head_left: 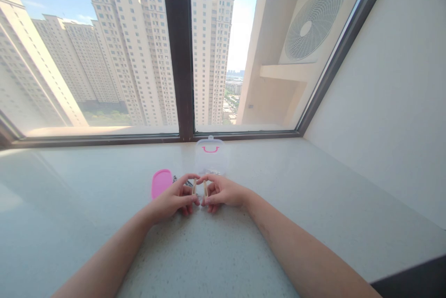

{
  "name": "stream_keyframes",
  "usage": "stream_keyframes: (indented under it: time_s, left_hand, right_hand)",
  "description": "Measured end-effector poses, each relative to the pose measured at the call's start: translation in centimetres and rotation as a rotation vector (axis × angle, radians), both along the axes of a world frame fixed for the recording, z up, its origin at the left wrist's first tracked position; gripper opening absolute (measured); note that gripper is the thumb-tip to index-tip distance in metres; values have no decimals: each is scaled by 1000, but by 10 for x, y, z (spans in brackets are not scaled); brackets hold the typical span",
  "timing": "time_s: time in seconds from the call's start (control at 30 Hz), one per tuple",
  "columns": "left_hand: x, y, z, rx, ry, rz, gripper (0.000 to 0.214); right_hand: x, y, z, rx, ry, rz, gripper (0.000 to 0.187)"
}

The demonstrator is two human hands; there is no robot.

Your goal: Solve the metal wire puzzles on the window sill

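My left hand [177,197] pinches a small, thin, beige-gold piece [194,186] upright between thumb and index finger. Facing it, my right hand [221,191] grips a similar thin piece [205,189] the same way, with a narrow gap between the two pieces. What these pieces are is too small to make out. Left of my left hand lies a pink rounded lid-like object [162,183]. A dark patterned item [175,179] shows partly behind my left fingers. Just beyond my hands is a clear plastic box [210,158] with a pink handle; some small bits seem to lie near its base.
A pale speckled stone sill [195,256] stretches under my arms. The dark window frame [184,103] bounds it at the back, a white wall [390,103] at the right. A dark edge [414,279] shows at bottom right. Outside are tall buildings and an air-conditioner unit.
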State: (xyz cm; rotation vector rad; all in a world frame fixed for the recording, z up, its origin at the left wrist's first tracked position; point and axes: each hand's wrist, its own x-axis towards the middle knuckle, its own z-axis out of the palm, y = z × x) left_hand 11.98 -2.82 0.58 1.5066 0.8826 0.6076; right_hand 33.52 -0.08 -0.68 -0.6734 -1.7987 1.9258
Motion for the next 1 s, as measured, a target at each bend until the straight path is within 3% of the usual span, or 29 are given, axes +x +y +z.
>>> stream_keyframes:
  time_s: [1.0]
  left_hand:
    - [0, 0, -1, 33, 22, -1, 48]
  right_hand:
    - [0, 0, 2, 22, -38, 3, 63]
